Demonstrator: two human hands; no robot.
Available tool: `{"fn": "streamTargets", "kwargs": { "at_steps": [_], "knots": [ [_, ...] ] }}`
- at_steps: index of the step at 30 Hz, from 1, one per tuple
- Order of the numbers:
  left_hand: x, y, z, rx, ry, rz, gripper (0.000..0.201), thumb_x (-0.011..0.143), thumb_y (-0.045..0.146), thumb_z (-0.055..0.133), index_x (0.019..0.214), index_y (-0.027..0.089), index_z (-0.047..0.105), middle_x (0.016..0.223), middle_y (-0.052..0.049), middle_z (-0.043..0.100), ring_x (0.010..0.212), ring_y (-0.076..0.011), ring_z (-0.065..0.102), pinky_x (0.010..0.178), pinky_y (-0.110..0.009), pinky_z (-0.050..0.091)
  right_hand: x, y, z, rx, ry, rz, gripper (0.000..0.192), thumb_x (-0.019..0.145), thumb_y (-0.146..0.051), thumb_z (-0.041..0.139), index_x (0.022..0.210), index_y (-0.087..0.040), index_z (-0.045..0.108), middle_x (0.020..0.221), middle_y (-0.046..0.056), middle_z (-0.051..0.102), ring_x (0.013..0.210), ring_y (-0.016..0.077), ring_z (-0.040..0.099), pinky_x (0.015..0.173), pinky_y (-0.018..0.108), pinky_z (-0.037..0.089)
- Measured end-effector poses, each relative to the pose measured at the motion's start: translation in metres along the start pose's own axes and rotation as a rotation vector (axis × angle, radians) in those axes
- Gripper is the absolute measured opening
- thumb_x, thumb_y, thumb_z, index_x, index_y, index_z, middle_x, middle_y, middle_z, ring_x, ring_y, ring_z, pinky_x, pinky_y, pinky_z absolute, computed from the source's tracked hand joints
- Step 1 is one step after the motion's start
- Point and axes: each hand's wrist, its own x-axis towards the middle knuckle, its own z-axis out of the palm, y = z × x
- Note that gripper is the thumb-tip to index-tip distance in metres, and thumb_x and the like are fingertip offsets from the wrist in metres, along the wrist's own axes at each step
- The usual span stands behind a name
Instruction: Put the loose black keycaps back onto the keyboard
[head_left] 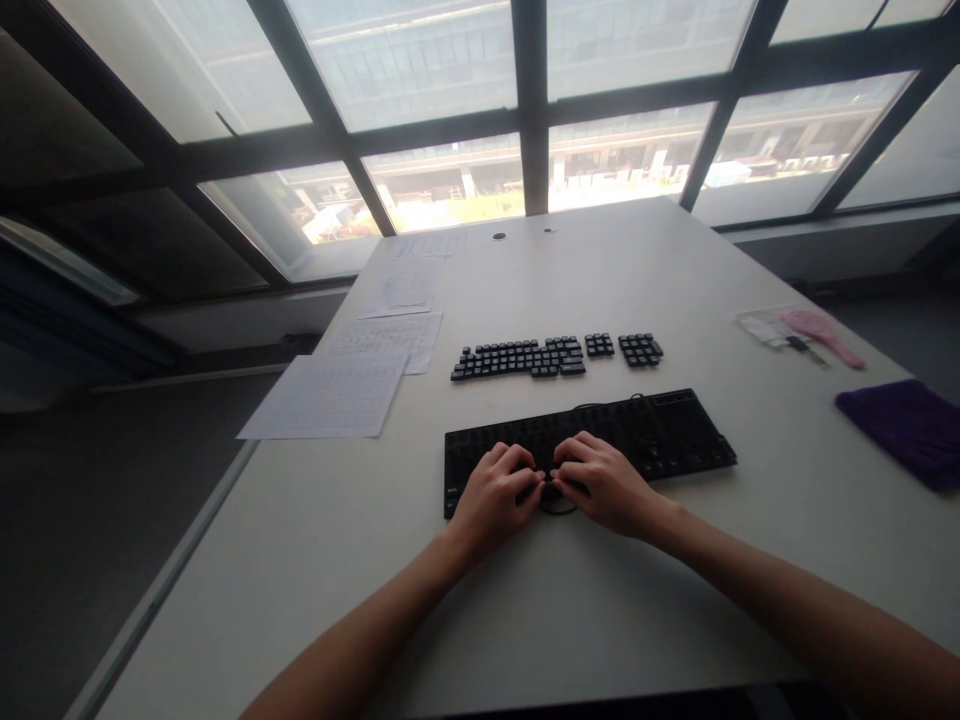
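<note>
A black keyboard (679, 432) lies slightly turned on the white table, its key field looking bare of keycaps. Over its front edge, near the middle, my left hand (499, 495) is closed, thumb and fingertips pressed together. My right hand (604, 482) faces it in a similar pinch, the two sets of fingertips almost meeting. Whatever sits between the fingertips is too small and dark to name. A cable loop (559, 508) shows below the hands. Behind the keyboard, loose black keycaps (517, 358) are laid out in keyboard order, with smaller groups of keycaps (640, 349) to their right.
Printed sheets of paper (326, 397) run along the table's left side. On the right lie a pink handheld object (821, 332), a small brush-like tool (806, 350), a whitish wrapper (766, 325) and a folded purple cloth (904, 425). Windows (457, 185) stand beyond the table (600, 270).
</note>
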Motion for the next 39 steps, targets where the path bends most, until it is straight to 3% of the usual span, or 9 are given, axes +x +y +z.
{"fn": "streamTargets", "kwargs": {
  "at_steps": [7,11,17,21,25,31,39],
  "knots": [
    [0.000,0.002,0.000,-0.001,-0.008,-0.012,0.012,0.094,0.024,0.063,0.088,0.023,0.073,0.099,-0.007,0.068,0.091,-0.0223,0.059,0.082,-0.040,0.053,-0.002,-0.001,0.001,0.034,0.031,0.000,0.013,0.095,-0.021,0.063,0.085,-0.022,0.071,0.102,0.008,0.069,0.094,0.0234,0.058,0.082,0.039,0.050],
    [0.010,-0.003,-0.007,-0.106,0.012,-0.054,0.012,0.095,0.023,0.063,0.097,0.024,0.074,0.098,-0.005,0.072,0.090,-0.0207,0.062,0.086,-0.038,0.052,0.004,0.005,-0.002,0.086,0.051,0.055,0.012,0.097,-0.019,0.059,0.102,-0.021,0.070,0.098,0.007,0.070,0.092,0.0228,0.060,0.085,0.038,0.050],
    [0.069,-0.040,-0.012,0.033,0.108,-0.175,0.019,0.093,0.023,0.066,0.109,0.021,0.075,0.103,-0.006,0.073,0.099,-0.0234,0.062,0.097,-0.040,0.048,0.054,0.044,-0.009,-0.131,0.081,0.228,0.023,0.098,-0.020,0.055,0.115,-0.019,0.071,0.103,0.010,0.067,0.101,0.0261,0.058,0.086,0.037,0.048],
    [0.114,-0.063,-0.001,0.177,0.088,-0.208,0.021,0.092,0.023,0.068,0.111,0.021,0.077,0.103,-0.007,0.071,0.098,-0.0244,0.059,0.095,-0.038,0.048,0.091,0.070,-0.007,-0.276,0.017,0.269,0.023,0.097,-0.020,0.056,0.111,-0.017,0.074,0.105,0.013,0.064,0.103,0.0283,0.055,0.088,0.037,0.045],
    [0.138,-0.072,0.013,0.283,0.031,-0.187,0.020,0.091,0.022,0.068,0.108,0.023,0.079,0.102,-0.008,0.069,0.099,-0.0256,0.055,0.090,-0.038,0.048,0.109,0.082,-0.001,-0.356,-0.026,0.242,0.024,0.097,-0.019,0.054,0.107,-0.017,0.076,0.106,0.016,0.062,0.104,0.0295,0.052,0.088,0.037,0.043],
    [0.142,-0.080,0.023,0.352,-0.017,-0.189,0.016,0.092,0.022,0.067,0.097,0.022,0.082,0.105,-0.009,0.069,0.103,-0.0265,0.054,0.088,-0.038,0.047,0.114,0.085,0.002,-0.402,-0.071,0.209,0.028,0.098,-0.019,0.051,0.093,-0.016,0.078,0.107,0.016,0.063,0.104,0.0285,0.051,0.087,0.035,0.042],
    [0.136,-0.080,0.023,0.241,-0.043,-0.152,0.014,0.089,0.018,0.069,0.092,0.023,0.082,0.100,-0.006,0.077,0.094,-0.0254,0.056,0.089,-0.038,0.047,0.115,0.090,0.004,-0.400,-0.084,0.144,0.025,0.098,-0.017,0.053,0.088,-0.016,0.076,0.101,0.012,0.070,0.099,0.0264,0.051,0.083,0.035,0.039]
  ]
}}
